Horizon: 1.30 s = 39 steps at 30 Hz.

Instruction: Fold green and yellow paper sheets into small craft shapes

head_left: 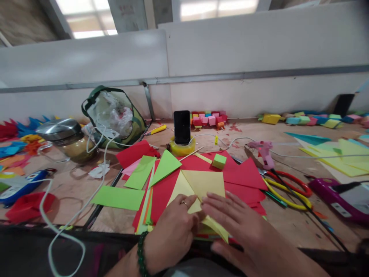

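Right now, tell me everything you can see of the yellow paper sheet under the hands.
The yellow paper sheet looks like thin matte craft paper, partly folded: creases run from a peak near its upper left, forming triangular panels. It lies flat on a stack of red sheets at the table's near edge. The left hand presses its lower left part, fingertips on the paper; the right hand lies flat across its lower right, covering that part. A folded edge juts out below the hands.

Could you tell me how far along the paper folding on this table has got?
Done: a green paper cube and a row of coloured cubes stand finished. In hand: the left hand and right hand press a partly folded yellow sheet flat. Left: that sheet is no cube yet, and red sheets and green sheets lie unfolded.
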Available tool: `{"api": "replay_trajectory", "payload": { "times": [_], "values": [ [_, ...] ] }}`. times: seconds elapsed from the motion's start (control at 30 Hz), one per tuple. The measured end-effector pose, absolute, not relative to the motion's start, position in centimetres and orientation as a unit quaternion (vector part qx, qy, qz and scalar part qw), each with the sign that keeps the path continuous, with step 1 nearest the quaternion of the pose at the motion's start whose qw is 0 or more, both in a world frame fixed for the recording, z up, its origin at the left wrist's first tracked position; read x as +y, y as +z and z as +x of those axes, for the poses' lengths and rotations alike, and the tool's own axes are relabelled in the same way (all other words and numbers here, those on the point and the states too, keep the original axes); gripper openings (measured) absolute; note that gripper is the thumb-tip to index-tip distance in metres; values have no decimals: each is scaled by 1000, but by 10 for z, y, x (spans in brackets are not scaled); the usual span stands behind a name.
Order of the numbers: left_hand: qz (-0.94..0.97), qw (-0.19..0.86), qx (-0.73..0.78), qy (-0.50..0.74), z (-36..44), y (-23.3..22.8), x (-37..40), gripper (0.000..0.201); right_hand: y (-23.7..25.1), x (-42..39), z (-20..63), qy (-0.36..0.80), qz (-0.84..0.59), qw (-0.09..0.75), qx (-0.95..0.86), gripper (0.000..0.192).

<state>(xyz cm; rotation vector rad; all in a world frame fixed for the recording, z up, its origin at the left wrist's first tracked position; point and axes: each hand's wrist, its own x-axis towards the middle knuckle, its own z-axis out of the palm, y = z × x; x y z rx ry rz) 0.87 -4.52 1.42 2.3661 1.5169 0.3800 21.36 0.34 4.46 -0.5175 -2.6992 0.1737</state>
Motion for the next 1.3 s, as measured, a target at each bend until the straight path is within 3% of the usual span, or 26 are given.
{"api": "replay_trajectory", "payload": {
  "times": [0.1,0.13,0.23,0.27,0.47,0.63,0.77,0.93,1.13,1.3],
  "values": [
    [787,209,555,169,0,22,-50,34,41,12,218,150,-236,122,-953,85],
    [780,227,555,181,-3,22,-51,34,38,14,219,164,-249,110,-948,80],
    [769,277,532,220,-11,18,-51,33,29,23,219,178,-263,112,-941,27],
    [764,288,525,240,-13,16,-50,31,26,25,219,185,-260,118,-940,23],
    [701,245,610,276,-21,8,-47,19,18,43,219,243,-320,132,-906,19],
    [658,187,678,267,-25,0,-49,27,18,63,210,245,-394,107,-879,37],
    [642,150,703,267,-26,-4,-50,23,18,78,194,233,-417,75,-875,35],
    [650,127,705,255,-28,-1,-47,25,21,97,177,240,-377,98,-889,29],
    [648,151,715,215,-27,6,-40,24,18,108,167,320,-434,52,-841,43],
    [671,134,704,192,-35,14,-35,15,22,101,170,408,-387,59,-825,44]
  ]
}}
